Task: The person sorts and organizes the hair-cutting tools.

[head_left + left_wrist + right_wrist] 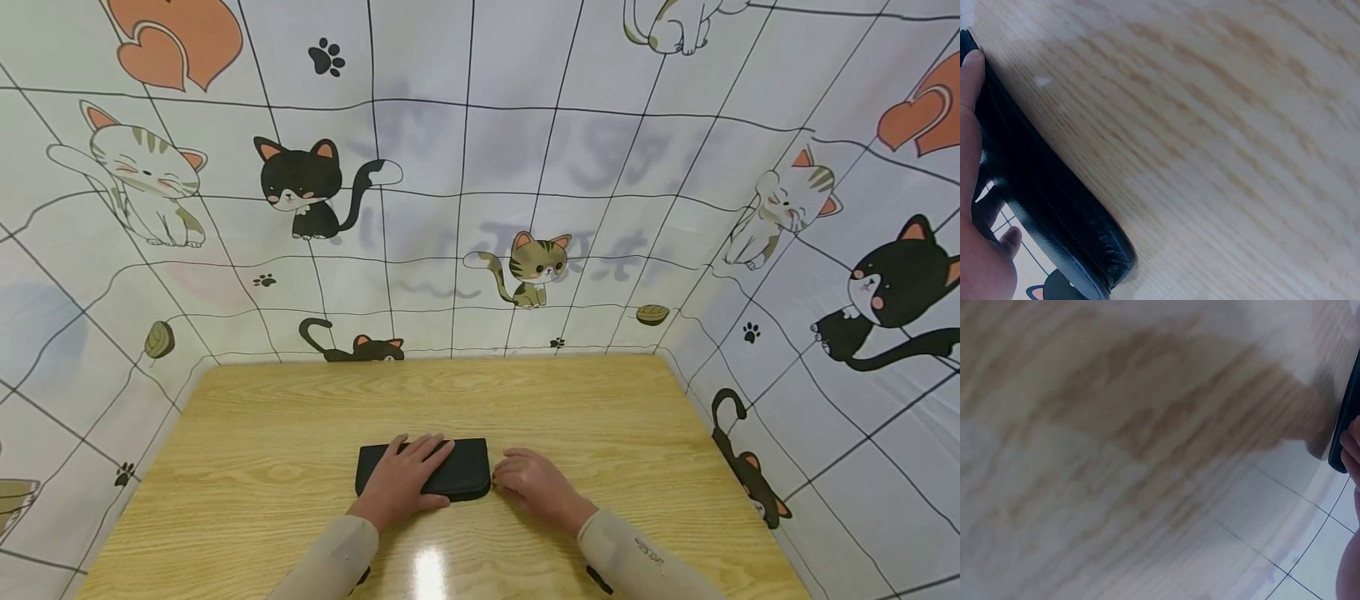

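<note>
A black zippered wallet (467, 473) lies flat on the wooden table, its long side running left to right. Across its left and middle part rests my left hand (403, 479), fingers spread over the top and thumb along the near edge. The left wrist view shows the zipper (1054, 203) along the wallet's side, with the thumb at the far end of that side. At the wallet's right end, my right hand (536, 485) has its fingers curled and pinches at the edge. In the right wrist view, those fingertips (1350, 445) meet the wallet's end (1342, 434).
The wooden table (300, 408) spreads out around both hands. White cloth walls (427, 167) with grid lines and cartoon cats rise at its back and sides. A bright light reflection lies on the table near its front.
</note>
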The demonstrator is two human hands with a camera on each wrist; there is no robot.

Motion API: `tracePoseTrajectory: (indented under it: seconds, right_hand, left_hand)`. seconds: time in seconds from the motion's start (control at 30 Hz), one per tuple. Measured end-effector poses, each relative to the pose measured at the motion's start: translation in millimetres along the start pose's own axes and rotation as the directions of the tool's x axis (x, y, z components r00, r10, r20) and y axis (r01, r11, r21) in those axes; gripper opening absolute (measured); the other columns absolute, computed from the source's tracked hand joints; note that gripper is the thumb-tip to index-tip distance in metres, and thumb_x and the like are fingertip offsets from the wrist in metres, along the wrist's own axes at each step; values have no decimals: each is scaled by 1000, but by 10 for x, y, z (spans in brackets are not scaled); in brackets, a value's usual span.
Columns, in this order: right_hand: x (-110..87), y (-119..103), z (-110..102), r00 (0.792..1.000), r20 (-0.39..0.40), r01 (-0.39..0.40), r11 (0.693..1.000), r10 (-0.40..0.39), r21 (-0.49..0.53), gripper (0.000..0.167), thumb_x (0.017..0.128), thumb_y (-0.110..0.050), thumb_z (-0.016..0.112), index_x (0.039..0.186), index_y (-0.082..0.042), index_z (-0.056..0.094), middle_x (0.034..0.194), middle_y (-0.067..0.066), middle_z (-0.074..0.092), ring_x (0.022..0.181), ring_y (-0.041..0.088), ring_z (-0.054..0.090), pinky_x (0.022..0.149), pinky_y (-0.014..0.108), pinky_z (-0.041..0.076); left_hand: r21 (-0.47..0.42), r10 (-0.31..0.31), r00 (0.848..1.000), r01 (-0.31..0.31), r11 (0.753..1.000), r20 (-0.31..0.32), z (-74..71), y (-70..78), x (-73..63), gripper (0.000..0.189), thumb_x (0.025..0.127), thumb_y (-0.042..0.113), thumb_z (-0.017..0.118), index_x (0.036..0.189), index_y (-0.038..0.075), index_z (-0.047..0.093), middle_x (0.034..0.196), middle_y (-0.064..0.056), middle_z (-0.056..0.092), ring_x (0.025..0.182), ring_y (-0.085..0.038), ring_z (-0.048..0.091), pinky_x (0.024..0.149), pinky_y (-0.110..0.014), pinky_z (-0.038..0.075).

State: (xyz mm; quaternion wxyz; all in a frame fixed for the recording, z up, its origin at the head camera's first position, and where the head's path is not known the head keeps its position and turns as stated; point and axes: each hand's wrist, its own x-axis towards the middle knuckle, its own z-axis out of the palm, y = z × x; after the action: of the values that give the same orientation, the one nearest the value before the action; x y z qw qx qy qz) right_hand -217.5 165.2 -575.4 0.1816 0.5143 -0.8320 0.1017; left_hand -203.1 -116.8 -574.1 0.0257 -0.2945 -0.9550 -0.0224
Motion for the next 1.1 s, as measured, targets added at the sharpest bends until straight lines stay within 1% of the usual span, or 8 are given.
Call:
tracePoseTrajectory:
  seconds: [0.23, 0.5, 0.67, 0.83, 0.97, 1.03, 1.1]
  right_hand:
    - [34, -96, -20, 1000, -4, 2, 1000, -2, -9, 5, 81, -10, 76, 84, -14, 76, 87, -7, 75, 89, 8, 70, 97, 36, 54]
    - [71, -216, -11, 1000, -22, -12, 999, 11, -40, 5, 80, -11, 77, 80, -16, 76, 81, -8, 74, 83, 6, 70, 95, 34, 55]
    - [83, -276, -3, 999, -25, -38, 997, 37, -62, 6, 80, -11, 77, 79, -16, 76, 80, -8, 74, 82, 6, 70, 95, 32, 55]
    - [86, -313, 0, 998, -15, -67, 993, 66, -94, 6, 79, -11, 78, 79, -17, 76, 81, -8, 74, 82, 5, 70, 95, 31, 55]
    - [85, -317, -14, 995, -3, -101, 991, 101, -91, 7, 81, -12, 77, 79, -18, 76, 82, -8, 75, 83, 4, 70, 95, 32, 55]
    - [83, -316, -13, 994, -1, -113, 989, 114, -90, 7, 81, -12, 77, 79, -19, 75, 83, -9, 75, 83, 4, 70, 95, 32, 54]
    - [80, -315, -6, 992, -1, -124, 988, 124, -88, 8, 82, -12, 77, 79, -19, 75, 83, -9, 75, 84, 4, 70, 96, 32, 54]
  left_hand:
    - [-11, 1, 1000, -1, 1000, -18, -28, 10, -7, 86, 83, 70, 56, 153, 25, 34, 155, -2, 40, 140, -21, 43, 115, -53, 31]
    - [-9, -1, 1000, 1, 1000, -10, -48, 17, -4, 85, 84, 70, 56, 153, 25, 34, 156, -2, 39, 140, -22, 43, 114, -53, 31]
    - [2, -4, 1000, 4, 1000, -4, -52, 19, -1, 86, 83, 71, 54, 153, 26, 33, 156, -1, 39, 140, -21, 43, 115, -53, 31]
    - [4, -3, 1000, 3, 1000, -12, -42, 15, 1, 86, 83, 72, 54, 153, 26, 34, 156, -1, 40, 139, -21, 44, 115, -52, 32]
    - [-10, -7, 1000, 7, 1000, -11, -26, 11, 5, 87, 82, 72, 55, 153, 27, 33, 156, -1, 39, 140, -21, 43, 115, -52, 31]
    - [-31, -13, 1000, 13, 999, 0, -28, 3, 1, 88, 82, 72, 55, 154, 28, 32, 156, -1, 38, 141, -23, 42, 116, -54, 30]
    - [-74, -14, 1000, 15, 997, 10, -56, -22, -14, 88, 81, 71, 59, 153, 28, 33, 156, -3, 39, 141, -25, 41, 116, -56, 28]
